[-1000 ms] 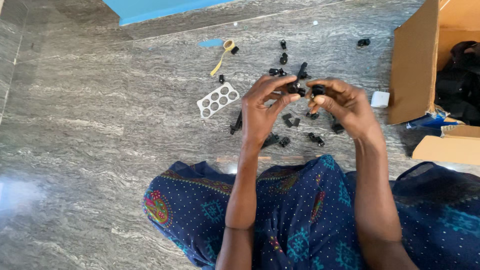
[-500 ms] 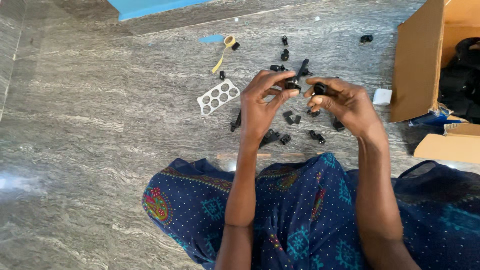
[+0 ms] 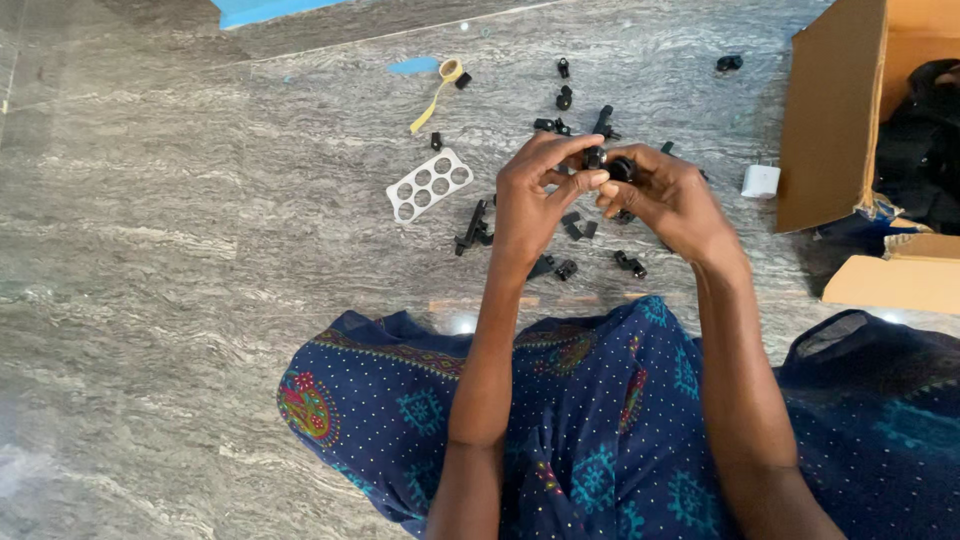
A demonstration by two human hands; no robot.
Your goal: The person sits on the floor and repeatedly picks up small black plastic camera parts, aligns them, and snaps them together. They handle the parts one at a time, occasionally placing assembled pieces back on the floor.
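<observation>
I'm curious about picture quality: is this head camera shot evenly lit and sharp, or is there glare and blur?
Head view: soft, even light; a pale glare patch on the stone floor near the blue cloth; the left hand and right hand are fairly sharp, but the small black part between them lacks detail.

Fingers hide most of the small black part point(image 3: 607, 165) at centre; the cardboard box point(image 3: 835, 110) runs off the right edge.
</observation>
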